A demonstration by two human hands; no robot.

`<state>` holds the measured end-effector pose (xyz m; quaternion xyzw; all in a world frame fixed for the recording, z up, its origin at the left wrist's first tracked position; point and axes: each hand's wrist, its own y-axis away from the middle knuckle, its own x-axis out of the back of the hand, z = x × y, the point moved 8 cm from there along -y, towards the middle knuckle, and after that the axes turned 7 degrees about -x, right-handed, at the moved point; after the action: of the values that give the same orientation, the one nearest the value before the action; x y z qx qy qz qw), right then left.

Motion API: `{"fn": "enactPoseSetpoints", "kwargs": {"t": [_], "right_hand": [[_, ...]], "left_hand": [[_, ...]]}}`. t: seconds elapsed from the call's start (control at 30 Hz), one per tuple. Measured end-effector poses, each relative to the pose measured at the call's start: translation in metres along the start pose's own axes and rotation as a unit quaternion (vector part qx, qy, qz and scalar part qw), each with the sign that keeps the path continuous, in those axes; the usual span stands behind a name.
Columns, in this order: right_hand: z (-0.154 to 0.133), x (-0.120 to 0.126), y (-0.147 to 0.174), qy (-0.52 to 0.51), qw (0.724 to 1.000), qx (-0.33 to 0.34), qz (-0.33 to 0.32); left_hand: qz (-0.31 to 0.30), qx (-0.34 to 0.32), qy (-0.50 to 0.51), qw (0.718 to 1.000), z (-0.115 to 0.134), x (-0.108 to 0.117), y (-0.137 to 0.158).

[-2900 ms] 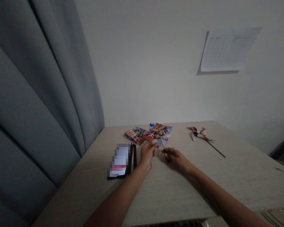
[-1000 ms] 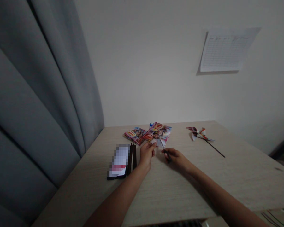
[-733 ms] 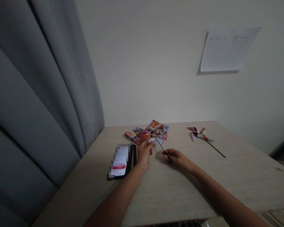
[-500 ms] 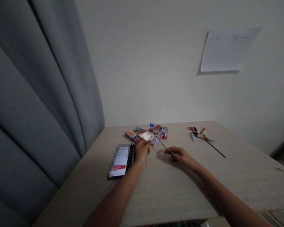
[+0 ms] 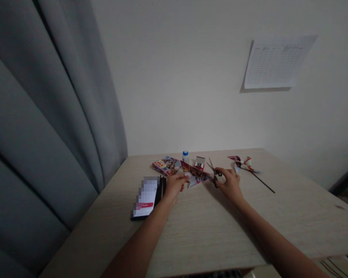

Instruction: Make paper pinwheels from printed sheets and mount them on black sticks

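Note:
My left hand pinches a piece of colourful printed paper, cut and partly folded, above the table. In my right hand is a pair of scissors, fingers in the handles, the blades parted and pointing up and away. The right fingers are close to the paper's right corner; whether they touch it I cannot tell. Behind the left hand lies a colourful magazine. A small red and white box stands open behind the paper, near a bottle with a blue cap.
A paper pinwheel on a dark stick lies at the right. Left of my left arm rests a phone with a lit screen, beside dark sticks. A grey curtain borders the table; a printed sheet hangs on the wall.
The scissors have swung from beside the paper to point upward, their blades now apart. The paper has turned and come lower, uncovering the box and more of the bottle. My right hand moved slightly right.

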<state>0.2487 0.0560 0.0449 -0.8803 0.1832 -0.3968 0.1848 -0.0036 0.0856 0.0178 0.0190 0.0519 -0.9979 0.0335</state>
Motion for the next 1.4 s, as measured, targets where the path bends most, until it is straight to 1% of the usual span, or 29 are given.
{"fn": "enactPoseSetpoints", "kwargs": {"t": [0.1, 0.23, 0.37, 0.47, 0.63, 0.7, 0.73, 0.87, 0.9, 1.0, 1.07, 1.13, 1.27, 1.4], "right_hand": [[0.005, -0.004, -0.001, -0.019, 1.0, -0.016, -0.015], [0.017, -0.01, -0.005, -0.096, 0.993, -0.053, -0.036], [0.028, -0.017, -0.008, -0.185, 0.976, -0.103, -0.06], [0.031, -0.022, -0.008, -0.231, 0.962, -0.126, -0.074], [0.03, -0.021, -0.007, -0.284, 0.944, -0.153, -0.066], [0.031, -0.02, -0.006, -0.293, 0.939, -0.169, -0.058], [0.031, -0.019, -0.006, -0.299, 0.936, -0.175, -0.056], [0.025, -0.017, -0.005, -0.331, 0.924, -0.183, -0.059], [0.023, -0.016, -0.005, -0.336, 0.923, -0.182, -0.057], [0.019, -0.015, -0.005, -0.343, 0.92, -0.184, -0.054], [0.019, -0.017, -0.004, -0.354, 0.915, -0.185, -0.056], [0.02, -0.019, -0.003, -0.365, 0.911, -0.182, -0.059], [0.021, -0.024, -0.002, -0.372, 0.908, -0.182, -0.07], [0.019, -0.028, 0.0, -0.379, 0.902, -0.195, -0.074]], "left_hand": [[-0.015, 0.015, -0.004, 1.0, -0.001, -0.002, 0.001], [-0.021, 0.025, -0.006, 0.999, -0.002, -0.001, 0.0], [-0.011, 0.024, -0.005, 1.0, -0.003, 0.001, -0.002], [0.001, 0.02, -0.006, 1.0, -0.002, 0.003, -0.002], [0.016, 0.015, -0.017, 1.0, 0.001, 0.004, -0.001], [-0.002, 0.024, -0.028, 0.999, 0.002, 0.001, 0.001], [-0.023, 0.031, -0.036, 0.999, 0.001, -0.002, 0.002], [-0.143, 0.038, -0.068, 0.987, -0.004, -0.023, 0.011], [-0.157, 0.034, -0.071, 0.984, -0.006, -0.026, 0.013], [-0.154, 0.035, -0.069, 0.985, -0.016, -0.03, 0.013], [-0.127, 0.038, -0.063, 0.989, -0.02, -0.029, 0.012], [-0.121, 0.036, -0.054, 0.991, -0.02, -0.031, 0.013], [-0.163, 0.037, -0.028, 0.986, -0.016, -0.044, 0.021], [-0.152, 0.03, 0.0, 0.988, -0.016, -0.05, 0.026]]}}
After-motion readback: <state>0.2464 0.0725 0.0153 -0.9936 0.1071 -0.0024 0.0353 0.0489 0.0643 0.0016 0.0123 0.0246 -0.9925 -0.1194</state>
